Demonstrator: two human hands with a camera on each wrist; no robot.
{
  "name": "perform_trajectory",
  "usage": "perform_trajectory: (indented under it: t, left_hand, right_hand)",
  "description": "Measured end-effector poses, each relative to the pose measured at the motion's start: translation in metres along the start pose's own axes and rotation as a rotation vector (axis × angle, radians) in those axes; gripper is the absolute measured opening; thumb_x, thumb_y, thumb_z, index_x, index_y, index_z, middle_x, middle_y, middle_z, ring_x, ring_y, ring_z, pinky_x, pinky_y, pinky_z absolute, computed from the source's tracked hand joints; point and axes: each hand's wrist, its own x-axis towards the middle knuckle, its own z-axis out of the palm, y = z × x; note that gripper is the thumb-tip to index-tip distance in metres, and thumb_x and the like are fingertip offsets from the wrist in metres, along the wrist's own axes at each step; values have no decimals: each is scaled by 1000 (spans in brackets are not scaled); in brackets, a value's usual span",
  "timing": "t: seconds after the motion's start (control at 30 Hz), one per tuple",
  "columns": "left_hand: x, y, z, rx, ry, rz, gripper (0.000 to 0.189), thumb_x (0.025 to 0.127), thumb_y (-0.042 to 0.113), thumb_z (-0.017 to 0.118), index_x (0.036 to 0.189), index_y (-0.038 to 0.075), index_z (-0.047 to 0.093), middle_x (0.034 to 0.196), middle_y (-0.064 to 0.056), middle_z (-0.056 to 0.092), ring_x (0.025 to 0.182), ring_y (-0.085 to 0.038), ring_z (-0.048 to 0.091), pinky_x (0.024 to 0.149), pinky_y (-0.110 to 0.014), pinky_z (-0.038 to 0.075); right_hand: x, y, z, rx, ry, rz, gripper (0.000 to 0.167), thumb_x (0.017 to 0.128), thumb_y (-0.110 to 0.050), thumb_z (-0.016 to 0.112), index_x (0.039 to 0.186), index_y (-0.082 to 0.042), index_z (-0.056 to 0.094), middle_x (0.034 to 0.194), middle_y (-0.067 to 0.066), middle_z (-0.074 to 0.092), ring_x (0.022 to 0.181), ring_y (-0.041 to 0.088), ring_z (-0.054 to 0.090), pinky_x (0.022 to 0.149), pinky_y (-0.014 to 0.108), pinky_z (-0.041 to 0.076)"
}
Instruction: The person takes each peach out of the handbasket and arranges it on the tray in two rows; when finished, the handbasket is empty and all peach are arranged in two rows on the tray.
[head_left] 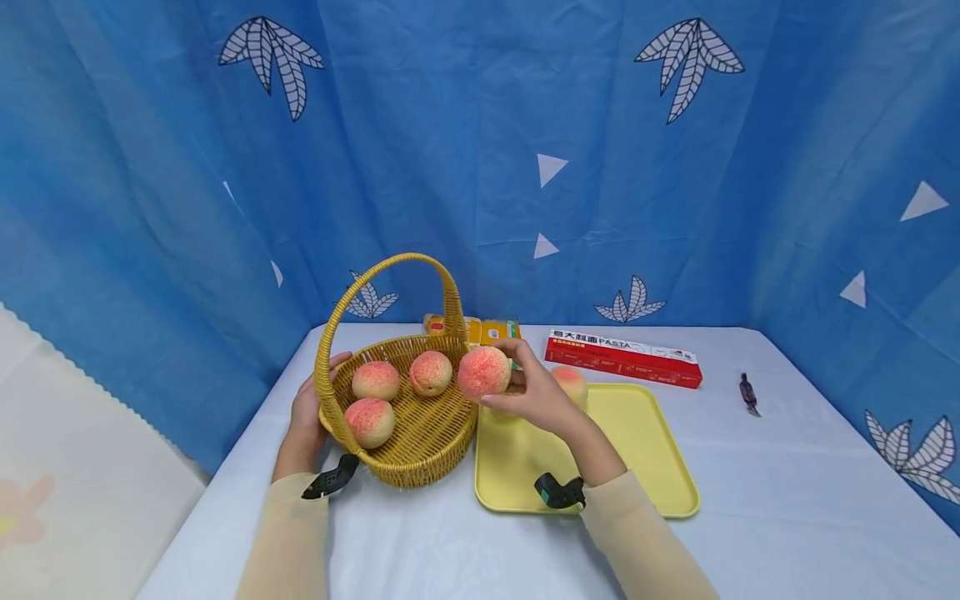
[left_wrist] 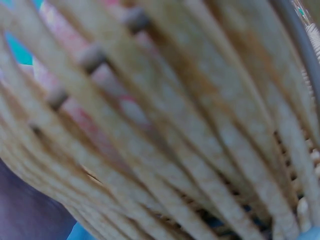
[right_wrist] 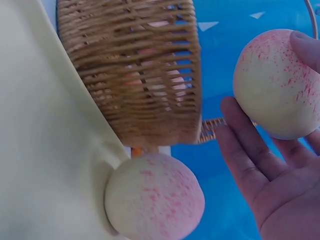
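My right hand grips a peach between thumb and fingers, above the right rim of a yellow woven basket. In the right wrist view this peach is pale below with red speckles. My left hand holds the basket's left side, its fingers along the outer wall and partly hidden by the basket. Inside the basket sit three peaches, one at the back left, one at the front left and one toward the back right. Woven strands fill the left wrist view.
A yellow tray lies right of the basket, with another peach at its back edge, partly behind my right hand. Behind it lies a red pasta box. An orange package sits behind the basket; a small dark wrapped item is far right.
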Motion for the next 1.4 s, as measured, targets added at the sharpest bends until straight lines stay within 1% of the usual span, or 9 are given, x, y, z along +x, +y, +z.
perform_trajectory:
  t: [0.13,0.23,0.37,0.47,0.63,0.8,1.0,1.13,1.4]
  left_hand:
    - [0,1,0,0,-1,-24,50,107,32,39,152,11,41,133,9,54,120,-3,51,98,-15,43]
    - [0,1,0,-2,7,-33,49,107,33,40,152,13,42,137,6,52,122,-4,50,99,-16,42]
    - [0,2,1,3,18,-34,49,107,33,40,152,14,42,143,3,49,126,-6,47,101,-17,40]
    - [0,3,1,14,17,-41,49,107,33,39,152,15,42,146,1,47,128,-7,46,102,-17,39]
    - [0,4,2,13,16,-48,48,108,32,38,153,15,42,144,2,49,127,-6,47,102,-17,40]
    - [0,5,2,11,20,-44,48,107,33,40,152,15,43,139,6,52,123,-4,50,99,-16,42]
    - [-1,3,-2,11,17,-34,48,107,34,41,151,16,45,133,10,55,122,-3,51,98,-16,43]
    - [-1,3,-2,11,20,-24,47,107,33,41,151,16,46,134,9,55,122,-3,51,97,-16,43]
    - [1,3,0,8,29,-42,47,107,32,39,151,16,44,141,5,51,125,-5,49,100,-16,41]
  right_hand:
    - [-2,0,-11,-28,23,-7,79,88,-14,76,152,-30,33,153,10,40,124,36,61,95,42,56]
    - [-3,-1,-21,-63,49,-8,75,89,-15,75,152,-32,36,152,10,41,124,38,62,96,45,56]
    - [-5,-2,-33,-55,87,7,71,89,-15,75,147,-29,39,148,10,44,122,39,61,95,47,56]
    - [-8,-3,-42,-36,113,29,71,89,-15,75,147,-24,35,145,11,44,123,38,59,95,47,56]
    - [-13,-3,-57,-54,151,69,75,88,-16,76,146,-19,30,147,12,42,126,39,57,97,47,55]
    - [-16,-1,-71,-84,173,107,76,87,-18,77,146,-20,28,148,12,42,130,39,52,101,50,52]
    - [-20,4,-83,-99,186,158,75,88,-22,76,146,-20,28,148,14,43,129,41,54,103,54,49]
    - [-22,7,-89,-117,191,171,75,88,-23,76,146,-19,29,148,15,44,131,40,53,105,55,47]
    - [-28,16,-100,-136,221,219,77,89,-24,75,148,-17,27,150,16,42,136,39,46,104,55,48]
